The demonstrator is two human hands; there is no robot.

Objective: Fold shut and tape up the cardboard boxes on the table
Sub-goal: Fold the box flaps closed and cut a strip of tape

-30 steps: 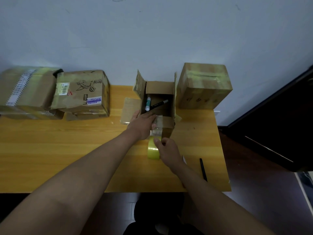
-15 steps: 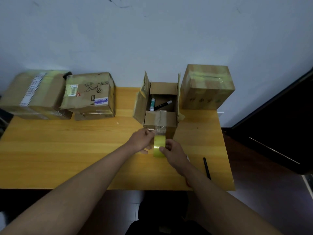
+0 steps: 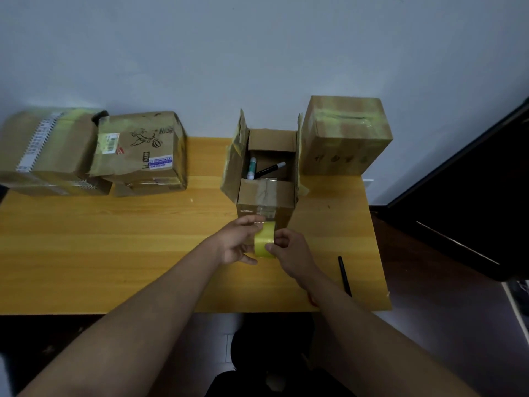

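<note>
An open cardboard box (image 3: 266, 196) stands mid-table with its side flaps up and its near flap folded in; two markers lie inside. A strip of clear tape runs from the near flap down the front wall to a yellow tape roll (image 3: 264, 239) just in front of the box. My left hand (image 3: 239, 242) holds the roll's left side, its fingertips up by the tape strip. My right hand (image 3: 289, 249) grips the roll from the right.
A taped box (image 3: 345, 136) stands right of the open one. Two more taped boxes (image 3: 140, 156) (image 3: 45, 150) sit at the back left. A black pen (image 3: 344, 275) lies near the wooden table's (image 3: 114, 253) right front edge. Dark furniture stands at the right.
My left hand came off the box's near flap and joined the right hand on the tape roll. The left flap now stands up. The roll has drawn slightly back from the box.
</note>
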